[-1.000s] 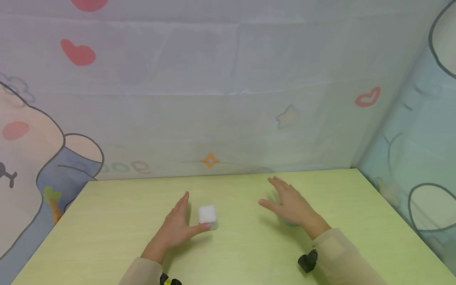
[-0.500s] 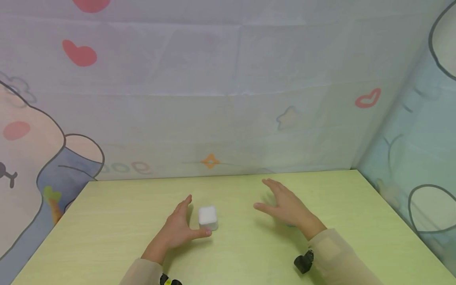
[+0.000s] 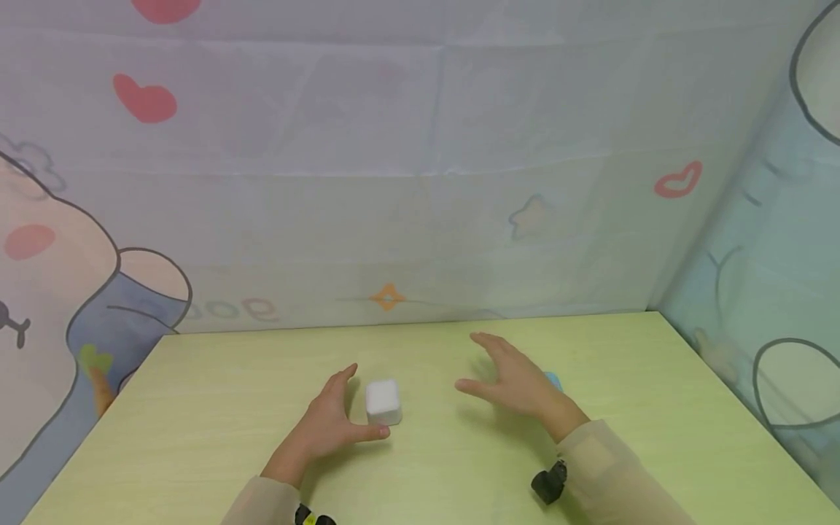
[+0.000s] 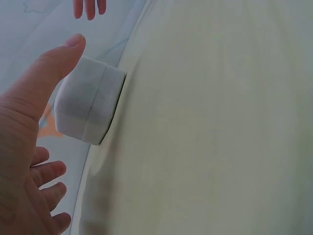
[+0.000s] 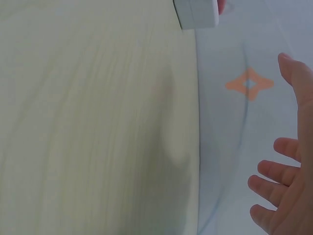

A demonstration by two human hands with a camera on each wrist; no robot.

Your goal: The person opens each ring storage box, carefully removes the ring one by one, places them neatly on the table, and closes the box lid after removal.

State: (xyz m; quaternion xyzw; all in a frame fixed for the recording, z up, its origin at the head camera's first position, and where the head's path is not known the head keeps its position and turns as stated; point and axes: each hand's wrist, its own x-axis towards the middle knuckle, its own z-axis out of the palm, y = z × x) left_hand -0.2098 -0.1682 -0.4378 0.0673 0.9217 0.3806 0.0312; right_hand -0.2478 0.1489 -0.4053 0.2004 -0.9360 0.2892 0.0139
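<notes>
A small white box (image 3: 383,402) with rounded edges stands on the pale yellow-green table (image 3: 433,467). My left hand (image 3: 326,421) is beside its left side, thumb and fingers spread apart; in the left wrist view the thumb (image 4: 49,68) passes in front of the box, and I cannot tell whether it touches. To the right of the box, my right hand (image 3: 515,383) hovers over the table with fingers extended and nothing in its grasp. Partly hidden behind that hand is a light blue thing (image 3: 554,380), its kind not visible.
A printed cloth backdrop (image 3: 420,182) hangs along the table's rear edge. Another printed cloth (image 3: 774,292) borders the right side. Black wrist cameras (image 3: 550,482) sit near both sleeves.
My right hand has moved left, toward the white box, uncovering more of the light blue thing. My left hand's fingers have drawn slightly nearer the box, which stays in place.
</notes>
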